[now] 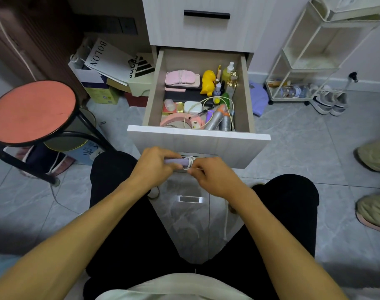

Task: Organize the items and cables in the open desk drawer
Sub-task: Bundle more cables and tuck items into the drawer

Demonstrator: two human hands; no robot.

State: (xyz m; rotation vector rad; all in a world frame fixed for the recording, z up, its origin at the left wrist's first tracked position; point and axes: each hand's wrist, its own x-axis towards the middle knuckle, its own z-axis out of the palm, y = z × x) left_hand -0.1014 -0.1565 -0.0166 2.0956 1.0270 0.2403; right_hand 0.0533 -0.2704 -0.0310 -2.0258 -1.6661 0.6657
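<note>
My left hand grips a small lilac device, held out in front of the open drawer, just above its front panel. My right hand pinches the white cable that loops around the device's end. To do this well, I judge I should keep each turn snug and side by side, hold the device steady, and tuck the free end under the last loop so it won't spring loose. A second cream cable lies sprawled over the silver tubes inside; that one likely needs coiling too.
</note>
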